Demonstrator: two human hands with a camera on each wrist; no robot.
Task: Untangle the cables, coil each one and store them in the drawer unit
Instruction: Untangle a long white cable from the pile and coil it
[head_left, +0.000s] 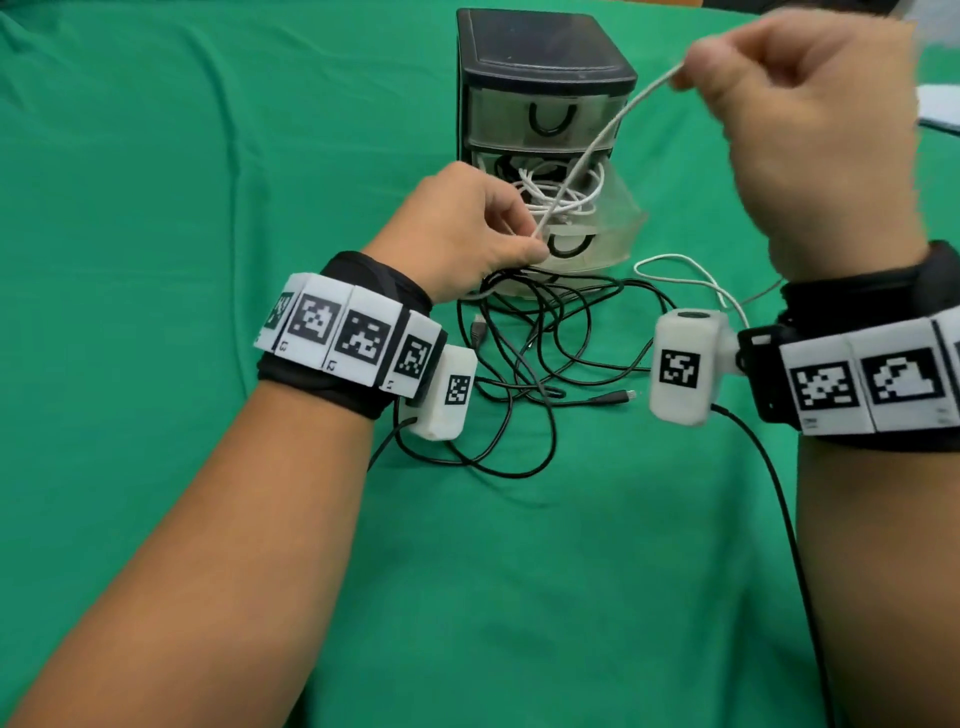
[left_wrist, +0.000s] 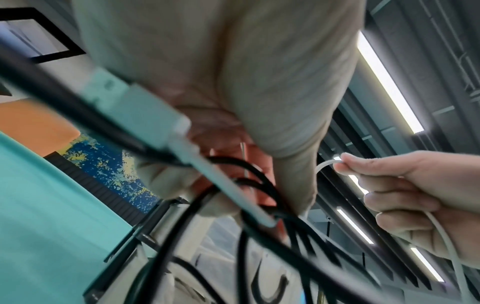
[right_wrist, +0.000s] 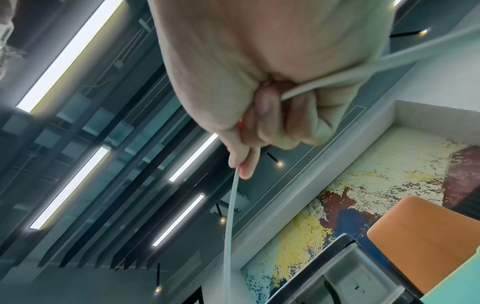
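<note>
A white cable (head_left: 597, 140) runs taut and slanting between my two grips, my left hand (head_left: 462, 234) pinching it low in front of the drawer unit (head_left: 540, 57), my right hand (head_left: 810, 114) pinching it high; its slack trails over the worktop in a thin loop. Under my left hand a tangle of black cable (head_left: 524, 358) sprawls in loose overlapping loops on the green cloth, its plugs lying free. The drawer unit stands upright, black-topped with clear drawers: the top one is closed, the middle one is pulled out and holds a coiled white cable (head_left: 566, 195).
</note>
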